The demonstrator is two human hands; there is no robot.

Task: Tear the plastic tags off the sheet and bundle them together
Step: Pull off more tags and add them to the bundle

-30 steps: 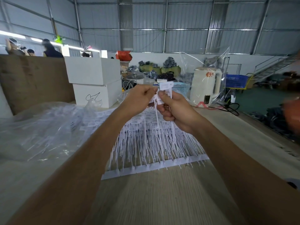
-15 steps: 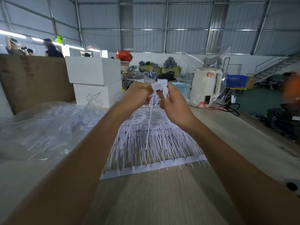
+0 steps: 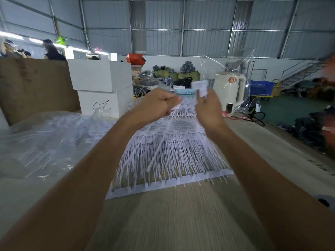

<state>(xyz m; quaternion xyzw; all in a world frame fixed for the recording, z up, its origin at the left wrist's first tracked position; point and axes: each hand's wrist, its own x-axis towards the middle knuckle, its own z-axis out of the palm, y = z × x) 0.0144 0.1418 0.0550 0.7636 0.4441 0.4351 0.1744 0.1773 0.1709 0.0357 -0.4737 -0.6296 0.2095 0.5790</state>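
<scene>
Head view: left hand (image 3: 157,104) is pinching one loose tag (image 3: 159,142) by its head, tail dangling over the sheet (image 3: 174,156) lying on the table (image 3: 163,218). Right hand (image 3: 208,113) is gripping a tag bundle (image 3: 200,86). Clear bag (image 3: 45,142) left is holding more tags.

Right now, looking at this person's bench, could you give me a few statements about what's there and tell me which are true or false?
1. The left hand pinches a loose tag whose tail hangs down. True.
2. The right hand is empty. False: it holds a small bundle of tags.
3. The sheet of tags hangs on a wall. False: it lies on the wooden table.
4. A clear plastic bag lies left of the sheet. True.
</scene>
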